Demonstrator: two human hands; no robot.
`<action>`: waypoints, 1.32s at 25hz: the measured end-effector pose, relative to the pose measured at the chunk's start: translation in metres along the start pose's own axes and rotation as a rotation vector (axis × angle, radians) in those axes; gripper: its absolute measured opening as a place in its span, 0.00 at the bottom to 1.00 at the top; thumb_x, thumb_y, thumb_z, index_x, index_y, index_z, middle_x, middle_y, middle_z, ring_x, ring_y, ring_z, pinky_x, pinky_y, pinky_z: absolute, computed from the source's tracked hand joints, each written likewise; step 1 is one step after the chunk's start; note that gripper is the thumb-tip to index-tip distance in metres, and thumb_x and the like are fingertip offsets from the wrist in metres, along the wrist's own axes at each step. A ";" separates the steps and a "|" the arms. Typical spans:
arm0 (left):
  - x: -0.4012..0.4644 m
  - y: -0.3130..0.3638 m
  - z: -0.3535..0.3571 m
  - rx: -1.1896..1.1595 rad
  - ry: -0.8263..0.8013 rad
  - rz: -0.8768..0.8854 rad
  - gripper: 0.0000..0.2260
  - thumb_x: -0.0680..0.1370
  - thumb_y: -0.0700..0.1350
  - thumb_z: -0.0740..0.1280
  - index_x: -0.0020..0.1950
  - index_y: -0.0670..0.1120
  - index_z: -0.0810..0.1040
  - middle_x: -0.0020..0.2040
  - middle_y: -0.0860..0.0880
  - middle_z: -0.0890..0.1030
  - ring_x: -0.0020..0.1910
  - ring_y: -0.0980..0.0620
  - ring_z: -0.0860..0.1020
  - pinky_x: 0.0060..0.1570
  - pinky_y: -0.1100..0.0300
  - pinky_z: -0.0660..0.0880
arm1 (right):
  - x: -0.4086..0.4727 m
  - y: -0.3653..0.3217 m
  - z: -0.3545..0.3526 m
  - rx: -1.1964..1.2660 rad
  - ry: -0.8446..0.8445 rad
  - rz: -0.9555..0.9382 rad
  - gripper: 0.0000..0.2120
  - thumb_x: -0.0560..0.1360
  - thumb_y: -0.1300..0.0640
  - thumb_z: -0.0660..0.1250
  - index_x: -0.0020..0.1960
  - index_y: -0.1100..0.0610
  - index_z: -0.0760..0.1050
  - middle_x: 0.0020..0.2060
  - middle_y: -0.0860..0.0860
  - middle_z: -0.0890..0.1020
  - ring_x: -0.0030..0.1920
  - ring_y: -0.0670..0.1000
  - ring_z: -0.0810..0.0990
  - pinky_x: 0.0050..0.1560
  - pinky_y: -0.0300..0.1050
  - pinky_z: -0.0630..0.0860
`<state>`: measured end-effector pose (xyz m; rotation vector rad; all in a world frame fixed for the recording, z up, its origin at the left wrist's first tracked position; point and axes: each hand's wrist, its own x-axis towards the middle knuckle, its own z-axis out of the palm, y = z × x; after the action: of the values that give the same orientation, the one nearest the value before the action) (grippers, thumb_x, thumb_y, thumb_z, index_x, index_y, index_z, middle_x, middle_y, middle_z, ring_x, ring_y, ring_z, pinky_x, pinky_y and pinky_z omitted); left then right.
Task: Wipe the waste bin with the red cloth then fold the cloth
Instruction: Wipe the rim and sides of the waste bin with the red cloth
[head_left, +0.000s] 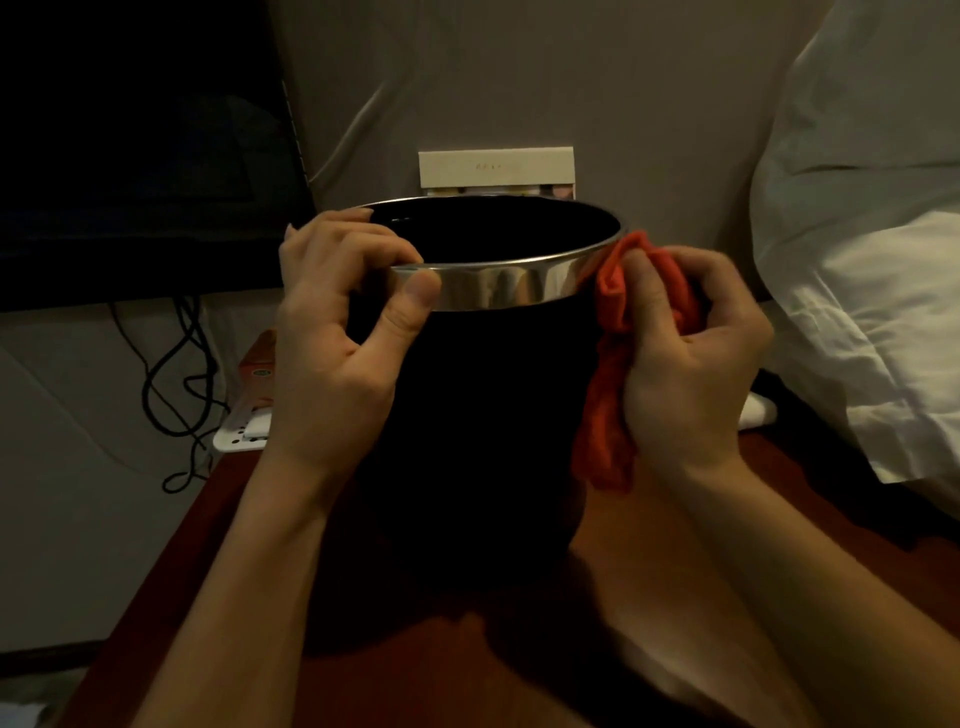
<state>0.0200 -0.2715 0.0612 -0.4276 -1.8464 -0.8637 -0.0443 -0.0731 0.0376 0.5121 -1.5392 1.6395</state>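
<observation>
A black round waste bin (488, 415) with a shiny metal rim band stands upright on a reddish-brown table (675, 545) in the middle of the view. My left hand (337, 332) grips the rim on the bin's left side, thumb on the metal band and fingers curled over the edge. My right hand (685, 353) holds the bunched red cloth (613, 374) and presses it against the bin's right side, just under the rim. Part of the cloth hangs down along the bin's wall.
A dark screen (135, 156) stands at the left, with black cables (182, 389) hanging below it. White pillows (857, 286) lie at the right. A pale card box (496, 169) sits behind the bin against the wall. A white perforated tray (241, 431) lies left of the bin.
</observation>
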 end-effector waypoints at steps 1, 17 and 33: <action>0.000 0.000 0.000 -0.002 -0.003 -0.003 0.03 0.78 0.47 0.63 0.48 0.48 0.74 0.49 0.60 0.74 0.62 0.59 0.68 0.66 0.34 0.59 | -0.004 0.004 0.000 0.018 0.000 0.025 0.02 0.80 0.54 0.69 0.48 0.51 0.78 0.40 0.44 0.80 0.43 0.42 0.79 0.46 0.36 0.74; -0.001 0.014 0.010 0.130 0.076 -0.007 0.09 0.77 0.55 0.64 0.48 0.51 0.73 0.48 0.56 0.75 0.60 0.54 0.71 0.71 0.44 0.57 | -0.093 0.026 -0.036 -0.088 -0.244 0.484 0.08 0.80 0.53 0.68 0.43 0.51 0.79 0.36 0.51 0.83 0.37 0.52 0.83 0.38 0.51 0.78; -0.002 0.015 0.011 0.113 0.110 -0.015 0.09 0.76 0.54 0.66 0.47 0.49 0.73 0.46 0.56 0.75 0.57 0.58 0.71 0.72 0.53 0.55 | -0.023 -0.014 -0.002 -0.010 -0.078 0.109 0.02 0.80 0.55 0.67 0.49 0.52 0.76 0.40 0.44 0.79 0.42 0.42 0.79 0.43 0.32 0.73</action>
<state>0.0231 -0.2538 0.0625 -0.2907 -1.7889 -0.7730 -0.0187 -0.0785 0.0284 0.5000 -1.6569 1.7109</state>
